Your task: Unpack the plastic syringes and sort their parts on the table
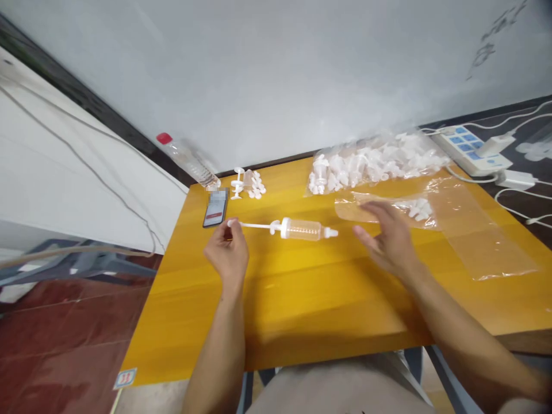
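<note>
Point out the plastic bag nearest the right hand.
The small bag holding only a few white pieces, just beyond the right hand. The stuffed bag lies farther back; the empty flat bag sits off to the right.

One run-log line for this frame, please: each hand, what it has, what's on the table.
left hand: pinches plunger end of syringe | right hand: open, at clear bag of white parts | table: phone, bottle, power strip

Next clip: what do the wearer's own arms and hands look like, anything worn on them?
Both the left hand and right hand are bare: no gloves, and no rings or watch that I can make out. The left forearm and right forearm show no sleeves anywhere in view.
</note>
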### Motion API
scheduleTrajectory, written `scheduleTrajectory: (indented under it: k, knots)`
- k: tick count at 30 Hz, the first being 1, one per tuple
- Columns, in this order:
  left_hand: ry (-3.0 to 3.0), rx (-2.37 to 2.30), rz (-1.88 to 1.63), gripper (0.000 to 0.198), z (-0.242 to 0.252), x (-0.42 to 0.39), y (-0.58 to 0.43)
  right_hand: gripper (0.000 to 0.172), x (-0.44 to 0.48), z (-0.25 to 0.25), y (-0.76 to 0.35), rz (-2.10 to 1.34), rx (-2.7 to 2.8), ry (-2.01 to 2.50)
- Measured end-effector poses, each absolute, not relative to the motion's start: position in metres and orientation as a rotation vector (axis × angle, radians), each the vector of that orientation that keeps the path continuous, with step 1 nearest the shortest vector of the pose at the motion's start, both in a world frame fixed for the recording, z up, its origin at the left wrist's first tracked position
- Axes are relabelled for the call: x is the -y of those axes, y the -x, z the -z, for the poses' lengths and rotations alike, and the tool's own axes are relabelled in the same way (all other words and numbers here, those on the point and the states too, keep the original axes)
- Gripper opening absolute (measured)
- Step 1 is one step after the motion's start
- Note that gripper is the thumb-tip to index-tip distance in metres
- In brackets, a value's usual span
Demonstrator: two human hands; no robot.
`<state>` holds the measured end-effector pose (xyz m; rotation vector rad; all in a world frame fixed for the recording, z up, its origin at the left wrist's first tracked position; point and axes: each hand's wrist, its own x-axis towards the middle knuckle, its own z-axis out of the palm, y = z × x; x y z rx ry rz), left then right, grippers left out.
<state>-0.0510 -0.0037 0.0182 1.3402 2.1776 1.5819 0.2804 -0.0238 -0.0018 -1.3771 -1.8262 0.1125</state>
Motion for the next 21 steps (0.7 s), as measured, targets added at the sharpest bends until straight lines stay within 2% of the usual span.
scheduleTrajectory:
  k: [2,5,8,11,14,15,17,21]
  knots:
    - [-1.351,-2.1,-1.573,0.032,-0.017,0.007,0.045,0.053,0.028,-0.006,-0.244,-0.388,1.779,1.39]
    - [-1.34,-1.95,-1.546,0.032,-0.015,0.013,0.04,0.065,0.012,-0.007,-0.206,-0.747,1.603,1.473]
    - [-1.376,-1.797,-1.459,0.03,-0.011,0.018,0.036,0.071,-0.018,-0.001,-0.191,-0.951,1.426,1.524]
    - [-1.53,-1.571,-1.368,0.031,-0.003,0.018,0.034,0.072,-0.041,0.007,-0.187,-1.028,1.332,1.575]
    - [-1.464,-1.329,-1.286,0.068,0.006,0.015,0.035,0.072,-0.047,0.015,-0.186,-1.099,1.351,1.599]
    - [-1.413,-1.283,-1.251,0.075,0.009,0.015,0.036,0.072,-0.045,0.016,-0.186,-1.122,1.38,1.6]
    - [-1.346,-1.266,-1.173,0.075,0.012,0.014,0.036,0.072,-0.041,0.019,-0.186,-1.16,1.445,1.597]
    - [-1.229,-1.316,-1.06,0.057,0.013,0.016,0.028,0.073,-0.035,0.021,-0.183,-1.026,1.517,1.607]
